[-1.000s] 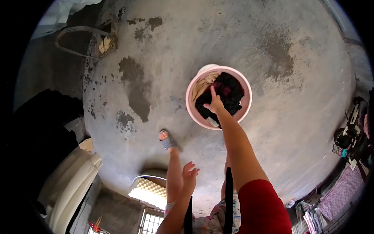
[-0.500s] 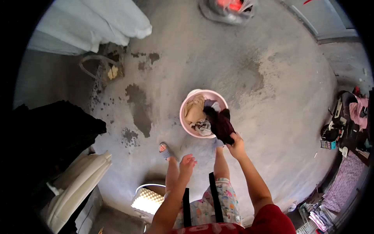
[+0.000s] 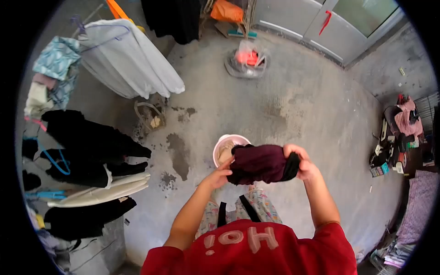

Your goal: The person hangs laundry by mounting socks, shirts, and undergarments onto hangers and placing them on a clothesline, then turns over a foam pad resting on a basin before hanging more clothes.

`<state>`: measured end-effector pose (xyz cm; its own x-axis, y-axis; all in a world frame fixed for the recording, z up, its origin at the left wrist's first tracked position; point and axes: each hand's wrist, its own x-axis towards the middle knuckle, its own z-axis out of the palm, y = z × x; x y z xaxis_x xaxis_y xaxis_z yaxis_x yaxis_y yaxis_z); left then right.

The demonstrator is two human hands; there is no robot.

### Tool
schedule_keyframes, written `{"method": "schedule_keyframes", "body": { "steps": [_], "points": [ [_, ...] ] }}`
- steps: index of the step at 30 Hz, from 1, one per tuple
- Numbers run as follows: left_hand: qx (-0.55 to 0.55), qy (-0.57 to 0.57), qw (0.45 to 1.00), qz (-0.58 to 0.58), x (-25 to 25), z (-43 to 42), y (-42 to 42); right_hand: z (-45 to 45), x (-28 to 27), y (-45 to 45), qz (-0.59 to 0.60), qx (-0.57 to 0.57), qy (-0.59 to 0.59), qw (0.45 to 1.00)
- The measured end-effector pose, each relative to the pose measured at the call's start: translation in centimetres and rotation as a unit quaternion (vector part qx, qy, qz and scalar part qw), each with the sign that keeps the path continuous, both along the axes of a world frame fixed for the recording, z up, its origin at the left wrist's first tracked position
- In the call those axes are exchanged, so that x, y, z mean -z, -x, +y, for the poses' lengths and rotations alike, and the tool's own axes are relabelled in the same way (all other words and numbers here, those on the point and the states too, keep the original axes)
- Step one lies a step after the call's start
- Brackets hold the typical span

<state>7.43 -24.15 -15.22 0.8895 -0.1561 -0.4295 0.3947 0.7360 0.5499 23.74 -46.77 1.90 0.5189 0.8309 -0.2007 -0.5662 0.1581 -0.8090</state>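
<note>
A dark maroon garment with black edges [image 3: 262, 164] is stretched sideways in front of my body, above the floor. My left hand [image 3: 217, 177] grips its left end, thumb and fingers pressed at the edge. At the other end, my right hand [image 3: 303, 163] has its fingers closed around the black border. Just beyond the cloth stands a pink basin [image 3: 219, 145], partly covered by the garment. Tan cloth [image 3: 226, 151] shows inside it; the rest of its contents is hidden.
Dark clothes [image 3: 91, 137] and a light grey cloth [image 3: 130, 59] hang on the left. A clear plastic bag with something orange-red [image 3: 247, 58] lies ahead on the concrete floor. A scooter [image 3: 396, 130] stands at right, near a purple patterned cloth [image 3: 417, 206]. Wet patches [image 3: 178, 156] mark the floor.
The maroon garment has risen from the basin and is now spread between both hands. My left hand, empty before, has taken hold of it. The view has tilted up.
</note>
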Motion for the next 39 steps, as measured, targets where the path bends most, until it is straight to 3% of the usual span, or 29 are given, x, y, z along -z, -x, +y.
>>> {"method": "schedule_keyframes", "body": {
  "steps": [1, 2, 3, 5, 6, 8, 12, 15, 16, 18, 20, 21, 22, 23, 25, 26, 27, 28, 29, 30, 31, 32, 33, 34, 35, 36, 37, 38, 39],
  "points": [
    [0.043, 0.093, 0.995, -0.010, -1.7, 0.1, -0.3, 0.4, -1.3, -0.9, 0.002, 0.002, -0.006, 1.000],
    [0.053, 0.077, 0.994, -0.047, -2.4, -0.1, -0.3, 0.8, -2.5, -1.2, -0.052, 0.040, 0.095, 0.993],
    [0.048, 0.068, 0.995, -0.053, -3.0, -0.3, -0.1, 0.6, -1.8, -2.0, -0.220, 0.044, 0.174, 0.959],
    [-0.050, 0.135, 0.982, 0.120, -3.7, -0.5, -0.2, 0.8, -2.3, -2.9, -0.463, 0.042, 0.241, 0.852],
    [-0.099, 0.153, 0.979, 0.091, -4.7, -0.5, -0.3, 0.7, -1.7, -3.2, -0.465, 0.042, 0.233, 0.853],
    [-0.150, 0.152, 0.976, 0.040, -8.0, -0.6, -0.8, 0.3, 0.4, -4.1, -0.618, 0.089, 0.255, 0.738],
    [-0.167, 0.195, 0.965, -0.048, -11.4, -1.0, -0.2, 0.0, 3.5, -5.6, -0.645, 0.128, 0.313, 0.685],
    [-0.179, 0.164, 0.970, -0.024, -10.2, -0.8, 0.6, 0.6, 4.8, -6.1, -0.665, 0.127, 0.327, 0.659],
    [-0.192, 0.076, 0.978, -0.017, -10.4, -0.9, 1.0, 1.0, 4.8, -6.2, -0.668, 0.125, 0.320, 0.660],
    [-0.233, 0.009, 0.972, 0.008, -11.2, -1.0, 1.4, 1.8, 4.3, -6.0, -0.694, 0.151, 0.368, 0.600],
    [-0.273, -0.057, 0.960, 0.034, -12.0, -0.2, 2.0, 2.5, 3.1, -5.7, -0.686, 0.147, 0.371, 0.608],
    [-0.250, -0.227, 0.929, 0.149, -12.3, 0.4, 2.7, 2.9, 2.4, -5.3, -0.676, 0.143, 0.379, 0.616],
    [-0.216, -0.385, 0.858, 0.262, -12.6, 1.0, 3.5, 3.1, 2.2, -4.8, -0.676, 0.136, 0.354, 0.632],
    [-0.226, -0.382, 0.856, 0.266, -12.5, 1.6, 4.5, 3.6, 2.0, -3.8, -0.681, 0.129, 0.347, 0.632],
    [-0.130, -0.607, 0.688, 0.376, -11.0, 3.0, 6.1, 4.6, 1.5, -1.9, -0.545, 0.074, 0.192, 0.813],
    [-0.138, -0.601, 0.688, 0.383, -9.6, 4.1, 7.2, 5.7, 2.8, -1.0, -0.475, 0.085, 0.091, 0.871],
    [-0.090, -0.638, 0.640, 0.418, -7.7, 5.1, 8.5, 6.5, 3.1, 0.0, -0.476, 0.074, 0.088, 0.872],
    [-0.042, -0.672, 0.588, 0.449, -7.0, 5.7, 9.4, 7.4, 3.2, 0.8, -0.239, 0.059, 0.016, 0.969],
    [-0.048, -0.668, 0.588, 0.454, -6.1, 6.0, 10.4, 8.3, 3.1, 1.5, 0.016, 0.040, -0.053, 0.998],
    [-0.099, -0.734, 0.516, 0.429, -5.8, 6.1, 11.2, 8.8, 1.9, 2.0, 0.104, 0.037, -0.056, 0.992],
    [-0.147, -0.792, 0.438, 0.399, -6.4, 6.0, 11.7, 9.1, 0.3, 2.7, 0.101, 0.030, -0.056, 0.993],
    [-0.154, -0.790, 0.437, 0.403, -7.2, 6.5, 12.3, 9.5, -1.4, 3.4, 0.072, 0.032, -0.035, 0.996],
    [-0.262, -0.633, 0.640, 0.348, -10.3, 6.5, 12.7, 9.9, -2.3, 3.9, 0.044, 0.036, -0.013, 0.998],
    [-0.350, -0.427, 0.791, 0.263, -12.9, 6.5, 13.1, 10.4, -1.6, 4.0, -0.144, 0.060, 0.033, 0.987],
    [-0.395, -0.331, 0.824, 0.236, -14.5, 6.4, 13.4, 11.1, 0.6, 3.2, -0.398, 0.081, 0.046, 0.913],
    [-0.397, -0.324, 0.825, 0.238, -13.6, 7.5, 14.0, 11.3, 0.0, 3.6, -0.556, 0.087, 0.147, 0.813],
    [-0.398, -0.318, 0.826, 0.241, -11.9, 8.8, 14.8, 11.2, -0.6, 4.1, -0.690, 0.088, 0.240, 0.677],
    [-0.421, -0.386, 0.784, 0.241, -10.6, 9.8, 15.3, 11.4, 0.8, 3.9, -0.691, 0.086, 0.241, 0.676],
    [-0.421, -0.386, 0.785, 0.240, -10.8, 10.3, 15.7, 11.7, 3.2, 2.8, -0.722, 0.050, 0.274, 0.634]
  ]
}}
